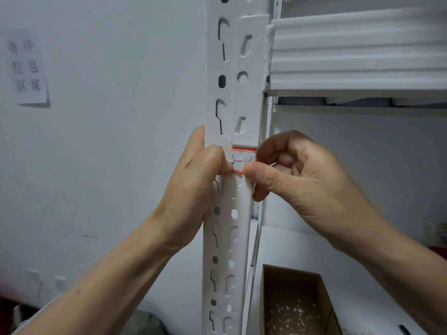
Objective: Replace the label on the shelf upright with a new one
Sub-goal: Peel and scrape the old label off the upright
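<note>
A white perforated shelf upright (225, 238) runs up the middle of the view. A small white label (243, 158) with red borders and blue handwriting sits on its front face, just under a white connector plate. My left hand (193, 187) wraps around the upright from the left, its thumb on the label's left end. My right hand (297, 175) comes in from the right, with the thumb on the label's lower right edge and the fingers curled behind the upright's right side. Whether the label is fully stuck down is hidden by the thumbs.
A white shelf beam (358, 56) joins the upright at upper right. Below it an open cardboard box (295, 301) with pale flecks inside stands on a lower white shelf (302, 250). A paper sign (27, 68) with printed characters hangs on the grey wall at left.
</note>
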